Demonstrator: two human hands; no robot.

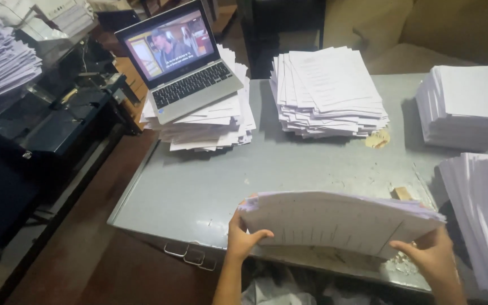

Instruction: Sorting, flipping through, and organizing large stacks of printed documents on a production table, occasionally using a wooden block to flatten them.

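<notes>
The left hand [244, 237] and right hand [433, 257] have their fingers clamped on a bundle of sheets [334, 223] above the grey table [199, 186], while four paper stacks [329, 93] wait around.

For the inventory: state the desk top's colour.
Pale grey-green metal desk top, scuffed; head view.

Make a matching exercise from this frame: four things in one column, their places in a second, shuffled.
Things
1. laptop
2. sheaf of paper
3. left hand
4. right hand

Places
A. gripping the sheaf's left end
B. open, on top of a paper stack
C. held on edge at the near edge of the grey table
D. supporting the sheaf's right end

Pairs: 1-B, 2-C, 3-A, 4-D
</notes>
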